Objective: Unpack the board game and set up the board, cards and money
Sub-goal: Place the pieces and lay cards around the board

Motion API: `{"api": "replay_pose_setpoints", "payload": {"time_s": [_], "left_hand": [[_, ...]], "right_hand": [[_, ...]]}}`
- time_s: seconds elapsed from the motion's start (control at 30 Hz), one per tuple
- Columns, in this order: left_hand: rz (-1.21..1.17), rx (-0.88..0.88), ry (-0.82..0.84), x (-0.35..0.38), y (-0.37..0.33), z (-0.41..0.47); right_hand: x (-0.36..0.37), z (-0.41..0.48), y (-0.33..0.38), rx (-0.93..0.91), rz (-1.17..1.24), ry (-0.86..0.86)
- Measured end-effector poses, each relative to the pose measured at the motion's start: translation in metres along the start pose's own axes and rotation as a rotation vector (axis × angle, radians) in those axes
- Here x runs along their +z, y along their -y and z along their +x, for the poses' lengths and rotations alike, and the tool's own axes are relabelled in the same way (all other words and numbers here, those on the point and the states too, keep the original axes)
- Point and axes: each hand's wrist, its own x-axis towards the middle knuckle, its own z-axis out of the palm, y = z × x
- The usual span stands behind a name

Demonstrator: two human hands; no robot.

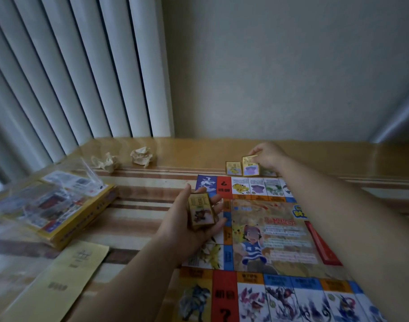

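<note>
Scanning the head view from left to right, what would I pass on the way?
box → crumpled paper → second crumpled paper → card stack held in the left hand → lying card → held card pinched by the right hand. The board and yellow sheet overlap others, so they are left out.

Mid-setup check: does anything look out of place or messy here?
Two crumpled paper wads lie on the wooden ledge, left of the placed cards, and loose clear wrap drapes over the game box. They look like leftover packaging. The board lies flat.
</note>
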Motion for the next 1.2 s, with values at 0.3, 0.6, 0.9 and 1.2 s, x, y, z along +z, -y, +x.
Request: {"api": "replay_pose_setpoints", "payload": {"time_s": [0.3,0.6,0.9,1.2], "left_hand": [[0.027,0.005,0.036,-0.001,0.001,0.000],[0.047,0.013,0.054,-0.003,0.001,0.002],[0.037,0.132,0.100,0.021,-0.005,-0.014],[0.263,0.081,0.346,0.066,0.006,-0.069]], "right_hand": [[0.013,0.001,-0.005,-0.014,-0.149,-0.057],[0.008,-0.015,0.002,-0.120,-0.316,-0.184],[-0.068,-0.109,0.043,-0.380,-0.080,0.275],[-0.129,-0.186,0.036,-0.329,0.073,0.294]]}}
